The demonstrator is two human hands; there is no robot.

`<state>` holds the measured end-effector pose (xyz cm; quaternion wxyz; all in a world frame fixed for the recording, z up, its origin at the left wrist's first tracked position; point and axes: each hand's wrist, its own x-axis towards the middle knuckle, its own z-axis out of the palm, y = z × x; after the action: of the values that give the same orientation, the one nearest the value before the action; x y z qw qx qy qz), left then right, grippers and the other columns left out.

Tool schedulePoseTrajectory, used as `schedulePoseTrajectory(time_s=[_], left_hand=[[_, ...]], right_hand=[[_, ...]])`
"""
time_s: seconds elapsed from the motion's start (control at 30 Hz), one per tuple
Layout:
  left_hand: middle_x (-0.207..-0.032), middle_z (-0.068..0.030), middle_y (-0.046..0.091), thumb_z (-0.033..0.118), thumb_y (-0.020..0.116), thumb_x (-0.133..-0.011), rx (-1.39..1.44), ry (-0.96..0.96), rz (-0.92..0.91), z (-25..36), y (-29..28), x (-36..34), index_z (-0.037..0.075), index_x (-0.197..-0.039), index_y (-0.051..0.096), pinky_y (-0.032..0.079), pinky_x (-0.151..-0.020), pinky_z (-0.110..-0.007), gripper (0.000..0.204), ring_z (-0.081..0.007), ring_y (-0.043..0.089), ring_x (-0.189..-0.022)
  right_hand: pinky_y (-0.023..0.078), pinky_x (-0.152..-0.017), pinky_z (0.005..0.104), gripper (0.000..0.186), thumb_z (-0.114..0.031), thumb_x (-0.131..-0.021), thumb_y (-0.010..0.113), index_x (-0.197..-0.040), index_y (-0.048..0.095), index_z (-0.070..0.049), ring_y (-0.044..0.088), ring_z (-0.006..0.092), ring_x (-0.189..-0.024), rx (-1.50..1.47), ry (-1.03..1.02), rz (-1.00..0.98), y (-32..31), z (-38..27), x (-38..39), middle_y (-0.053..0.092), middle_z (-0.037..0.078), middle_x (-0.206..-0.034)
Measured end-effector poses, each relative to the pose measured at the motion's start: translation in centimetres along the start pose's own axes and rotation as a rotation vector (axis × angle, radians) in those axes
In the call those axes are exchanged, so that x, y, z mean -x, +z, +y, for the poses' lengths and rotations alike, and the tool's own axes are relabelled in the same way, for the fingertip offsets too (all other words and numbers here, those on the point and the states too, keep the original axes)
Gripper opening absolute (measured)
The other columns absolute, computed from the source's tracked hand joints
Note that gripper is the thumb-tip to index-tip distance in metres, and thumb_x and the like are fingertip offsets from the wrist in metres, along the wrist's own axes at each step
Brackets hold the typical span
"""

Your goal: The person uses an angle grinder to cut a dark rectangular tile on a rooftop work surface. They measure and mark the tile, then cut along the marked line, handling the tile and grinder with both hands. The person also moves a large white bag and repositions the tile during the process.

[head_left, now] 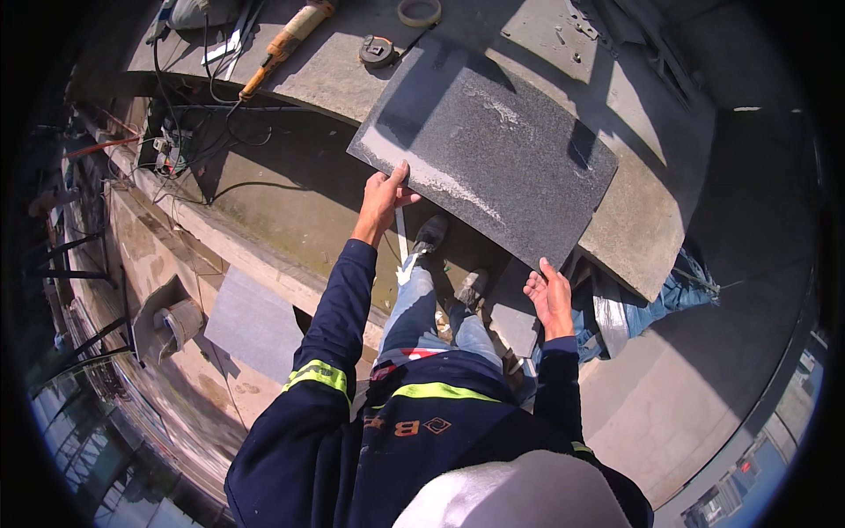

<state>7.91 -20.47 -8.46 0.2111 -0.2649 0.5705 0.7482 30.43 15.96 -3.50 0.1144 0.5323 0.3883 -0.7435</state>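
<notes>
A dark grey speckled stone slab [519, 150], with a pale dusty band along its near left edge, lies tilted across the worktable in front of me. My left hand [380, 202] grips its near edge toward the left corner, thumb on top and fingers reaching beneath. At the near right corner, the thumb of my right hand [549, 295] meets the slab's edge. The other fingers there are curled below the edge, partly hidden.
Beyond the slab, the worktable [629, 229] carries a tape measure [378, 51], a tape roll [420, 11] and an orange corded power tool [286, 42]. Loose cables hang left. A lighter grey slab [255, 324] lies at left near a bucket-like container [176, 326]. Blue sheeting [664, 299] bunches under the table's right end.
</notes>
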Motion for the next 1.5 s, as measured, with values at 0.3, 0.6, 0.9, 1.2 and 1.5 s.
schedulePoseTrajectory(time_s=[0.3, 0.6, 0.9, 1.2, 1.5], left_hand=[[-0.080, -0.0076, 0.063, 0.027, 0.074, -0.108, 0.012, 0.005, 0.014, 4.0, 1.5, -3.2, -0.004, -0.097, 0.068, 0.071, -0.076, -0.040, 0.034, -0.0162, 0.067, -0.069], [-0.116, -0.0192, 0.073, 0.013, 0.071, -0.107, 0.201, 0.066, 0.075, 2.0, 4.2, -3.7, -0.005, -0.119, 0.064, 0.068, -0.093, -0.055, 0.023, -0.0333, 0.077, -0.102], [-0.107, -0.0161, 0.075, 0.018, 0.066, -0.113, 0.316, 0.210, 0.064, -0.4, 1.7, -3.4, -0.004, -0.113, 0.067, 0.067, -0.090, -0.049, 0.022, -0.0272, 0.077, -0.095], [-0.098, -0.0101, 0.072, 0.018, 0.075, -0.106, 0.264, 0.184, 0.173, -1.3, 3.7, 0.4, 0.002, -0.105, 0.059, 0.065, -0.076, -0.045, 0.022, -0.0234, 0.074, -0.083], [-0.098, -0.0103, 0.067, 0.018, 0.077, -0.106, 0.200, 0.122, 0.207, 0.0, 4.4, -0.9, 0.003, -0.104, 0.057, 0.067, -0.078, -0.047, 0.025, -0.0235, 0.073, -0.083]], right_hand=[[0.068, -0.081, 0.0495, 0.047, -0.025, -0.105, 0.076, -0.128, 0.050, 0.007, 0.072, 0.0294, -0.088, -0.071, -0.155, -0.012, 4.8, -3.3, -4.5, 0.066, 0.020, -0.102], [0.068, -0.083, 0.0442, 0.067, -0.035, -0.104, 0.080, -0.140, 0.052, 0.013, 0.076, 0.0358, -0.101, 0.030, -0.275, -0.139, 1.2, -4.6, -6.1, 0.062, 0.024, -0.130], [0.068, -0.088, 0.0447, 0.046, -0.034, -0.110, 0.073, -0.126, 0.056, 0.006, 0.077, 0.0336, -0.101, 0.012, -0.359, -0.276, 1.0, -3.2, -6.7, 0.069, 0.022, -0.114], [0.069, -0.080, 0.0434, 0.041, -0.035, -0.115, 0.063, -0.122, 0.057, 0.006, 0.078, 0.0345, -0.094, 0.097, -0.348, -0.222, -0.7, -2.5, -5.8, 0.062, 0.013, -0.104], [0.066, -0.065, 0.0348, 0.063, -0.055, -0.116, 0.052, -0.138, 0.059, 0.003, 0.079, 0.0244, -0.078, 0.509, -0.321, -0.146, -0.9, -4.3, -5.6, 0.078, 0.021, -0.103]])
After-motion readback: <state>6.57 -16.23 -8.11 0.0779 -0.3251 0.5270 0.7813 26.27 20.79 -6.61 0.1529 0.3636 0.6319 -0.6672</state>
